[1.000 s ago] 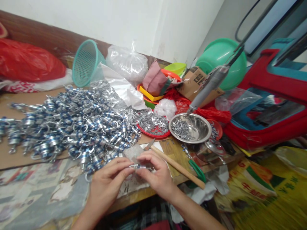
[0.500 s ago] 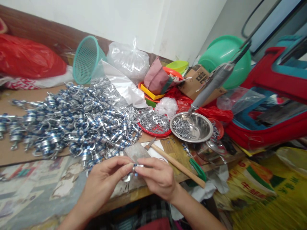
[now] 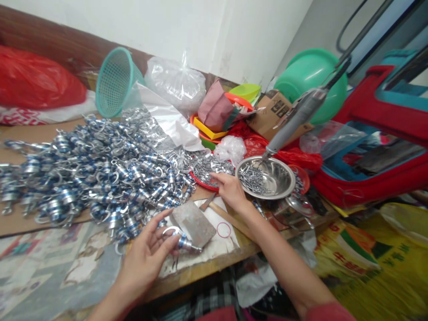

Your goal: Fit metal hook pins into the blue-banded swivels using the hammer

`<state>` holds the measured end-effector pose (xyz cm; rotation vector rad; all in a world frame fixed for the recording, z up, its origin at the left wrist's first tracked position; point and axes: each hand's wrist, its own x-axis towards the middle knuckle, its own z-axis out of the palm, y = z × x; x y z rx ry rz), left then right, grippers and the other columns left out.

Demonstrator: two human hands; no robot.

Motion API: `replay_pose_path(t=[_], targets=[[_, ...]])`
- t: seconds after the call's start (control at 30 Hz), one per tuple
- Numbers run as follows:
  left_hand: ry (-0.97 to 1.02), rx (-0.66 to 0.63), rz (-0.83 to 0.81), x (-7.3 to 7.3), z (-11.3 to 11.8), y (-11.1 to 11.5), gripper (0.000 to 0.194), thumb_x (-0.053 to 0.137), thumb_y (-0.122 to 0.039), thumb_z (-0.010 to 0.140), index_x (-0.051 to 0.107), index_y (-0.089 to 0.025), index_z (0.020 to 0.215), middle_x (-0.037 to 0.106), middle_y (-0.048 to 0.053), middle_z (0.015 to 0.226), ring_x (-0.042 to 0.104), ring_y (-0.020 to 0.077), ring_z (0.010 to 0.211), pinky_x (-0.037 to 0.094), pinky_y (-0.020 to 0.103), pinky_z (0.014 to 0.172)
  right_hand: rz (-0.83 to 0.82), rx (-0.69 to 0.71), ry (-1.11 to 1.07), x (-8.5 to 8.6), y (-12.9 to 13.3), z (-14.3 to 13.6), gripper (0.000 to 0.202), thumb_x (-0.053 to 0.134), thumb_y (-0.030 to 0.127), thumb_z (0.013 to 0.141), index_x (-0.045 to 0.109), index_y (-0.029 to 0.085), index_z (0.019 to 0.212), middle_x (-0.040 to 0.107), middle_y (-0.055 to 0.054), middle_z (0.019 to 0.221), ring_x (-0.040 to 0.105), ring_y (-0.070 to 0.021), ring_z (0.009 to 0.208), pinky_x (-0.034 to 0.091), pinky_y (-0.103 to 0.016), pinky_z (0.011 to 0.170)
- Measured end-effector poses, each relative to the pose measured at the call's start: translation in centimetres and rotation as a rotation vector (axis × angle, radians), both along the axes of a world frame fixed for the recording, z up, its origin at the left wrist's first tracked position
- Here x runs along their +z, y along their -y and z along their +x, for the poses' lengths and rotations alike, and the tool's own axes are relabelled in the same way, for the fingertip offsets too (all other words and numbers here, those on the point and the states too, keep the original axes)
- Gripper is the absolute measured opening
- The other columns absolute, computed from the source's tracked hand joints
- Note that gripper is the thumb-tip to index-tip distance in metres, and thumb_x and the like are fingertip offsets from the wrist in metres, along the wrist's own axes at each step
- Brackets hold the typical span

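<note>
My left hand (image 3: 147, 256) is closed on a small blue-and-silver metal fitting (image 3: 183, 241), held between thumb and fingers. A curved silver hook or ring sticks up from one end, and a thin stem points right. The fitting is just in front of a flat grey metal block (image 3: 194, 224). My right hand (image 3: 231, 191) reaches over the near edge of a red plate (image 3: 203, 183). Its index finger stretches out to the small silver metal pieces (image 3: 217, 166) heaped there. The thumb is hidden, and nothing shows in those fingers.
A large pile of similar fittings (image 3: 110, 171) covers the left side. Right of the plate stands a steel bowl (image 3: 287, 185) of pins, under a hanging grey tool (image 3: 297, 118). A wooden-handled tool (image 3: 230, 218) lies beneath my right forearm. Green baskets, bags and a carton stand behind.
My right hand has let go of the fitting and moved forward to the red plate. My left hand keeps the fitting and has moved slightly left and down, uncovering the metal block.
</note>
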<state>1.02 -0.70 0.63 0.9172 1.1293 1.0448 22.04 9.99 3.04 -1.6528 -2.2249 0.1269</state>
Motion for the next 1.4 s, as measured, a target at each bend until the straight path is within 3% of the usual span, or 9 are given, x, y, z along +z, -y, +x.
replay_pose_path(t=[0.17,0.4,0.5,0.63,0.77,0.87,1.07,1.27,1.4], targets=[[0.052,-0.112,-0.001,-0.1,0.0,-1.0,0.065,0.061,-0.030,0.071,0.027,-0.019,0.124,0.059,-0.002,0.071,0.057,0.0126,0.059,0.047,0.023,0.051,-0.124,0.022,0.163,-1.8,-6.0,2.7,0.052,0.051,0.004,0.074,0.050,0.028,0.121,0.067,-0.006,0.098,0.060,-0.0228,0.094,0.042,-0.031,0.082],[0.088,-0.112,-0.032,0.0,-0.3,-1.5,0.070,0.062,-0.025,0.067,0.025,-0.021,0.126,0.059,-0.004,0.070,0.055,0.0114,0.058,0.046,0.025,0.054,-0.121,0.045,0.098,-1.7,-7.0,2.4,0.041,0.056,0.003,0.066,0.062,0.018,0.103,0.064,-0.010,0.100,0.057,-0.0237,0.096,0.042,-0.031,0.083],[0.094,-0.094,-0.024,-0.1,-0.2,-1.4,0.069,0.062,-0.024,0.066,0.026,-0.021,0.125,0.059,-0.004,0.069,0.055,0.0112,0.057,0.046,0.024,0.053,-0.074,0.028,-0.013,-1.0,-4.7,1.0,0.022,0.052,0.007,0.072,0.065,0.012,0.089,0.065,-0.010,0.092,0.060,-0.0195,0.089,0.045,-0.028,0.079],[0.111,-0.085,-0.022,-0.4,-0.2,-1.3,0.068,0.063,-0.022,0.066,0.028,-0.021,0.124,0.059,-0.003,0.070,0.055,0.0111,0.057,0.046,0.024,0.052,-0.033,0.117,-0.203,-1.0,2.0,-2.1,0.015,0.047,0.017,0.081,0.060,0.014,0.086,0.067,-0.004,0.077,0.063,-0.0112,0.067,0.050,-0.021,0.063],[0.131,-0.096,-0.004,-0.6,-0.3,-1.4,0.066,0.062,-0.022,0.067,0.028,-0.021,0.123,0.059,-0.004,0.069,0.055,0.0112,0.059,0.047,0.024,0.054,0.285,0.566,-0.402,-1.3,7.2,-4.2,0.018,0.043,0.008,0.080,0.059,0.016,0.080,0.067,-0.006,0.082,0.062,-0.0141,0.081,0.051,-0.026,0.070],[0.145,-0.110,0.008,-0.5,-0.3,-1.4,0.064,0.061,-0.023,0.069,0.027,-0.020,0.123,0.057,-0.004,0.068,0.055,0.0117,0.061,0.047,0.024,0.055,0.408,0.743,-0.157,-0.9,8.1,-4.8,0.020,0.040,0.009,0.084,0.058,0.015,0.080,0.067,-0.007,0.086,0.062,-0.0161,0.085,0.051,-0.026,0.072],[0.159,-0.089,0.009,-0.6,-0.2,-1.4,0.061,0.062,-0.019,0.067,0.031,-0.021,0.120,0.056,-0.005,0.067,0.054,0.0107,0.062,0.045,0.021,0.055,0.553,0.758,0.172,0.0,8.5,-5.0,0.025,0.039,0.011,0.086,0.057,0.014,0.069,0.067,-0.011,0.077,0.063,-0.0191,0.077,0.052,-0.029,0.066],[0.160,-0.065,0.005,-0.7,-0.2,-1.4,0.063,0.064,-0.017,0.064,0.034,-0.020,0.118,0.058,-0.005,0.066,0.054,0.0097,0.059,0.046,0.021,0.054,0.661,0.743,0.296,-0.4,9.6,-5.5,0.015,0.046,0.012,0.082,0.055,0.012,0.069,0.067,-0.013,0.077,0.063,-0.0232,0.077,0.052,-0.030,0.061],[0.160,-0.067,-0.007,-0.6,-0.3,-1.4,0.064,0.065,-0.018,0.064,0.033,-0.020,0.120,0.059,-0.005,0.066,0.055,0.0100,0.057,0.047,0.022,0.052,0.533,0.659,0.156,-0.9,9.4,-3.9,0.016,0.039,0.014,0.086,0.055,0.012,0.088,0.065,-0.011,0.090,0.060,-0.0187,0.089,0.050,-0.028,0.074]])
